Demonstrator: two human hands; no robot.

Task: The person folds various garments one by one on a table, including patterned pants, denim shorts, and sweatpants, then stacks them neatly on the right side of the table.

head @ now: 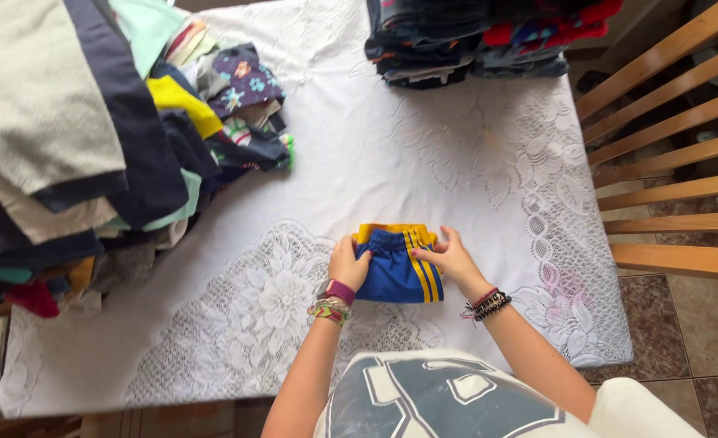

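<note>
Lace tablecloth under both hands, left hand and right hand pinching folded blue shorts, beside tiled floor.

Home dining area: lace tablecloth, wooden chair, tiled floor, laundry piles.
</note>
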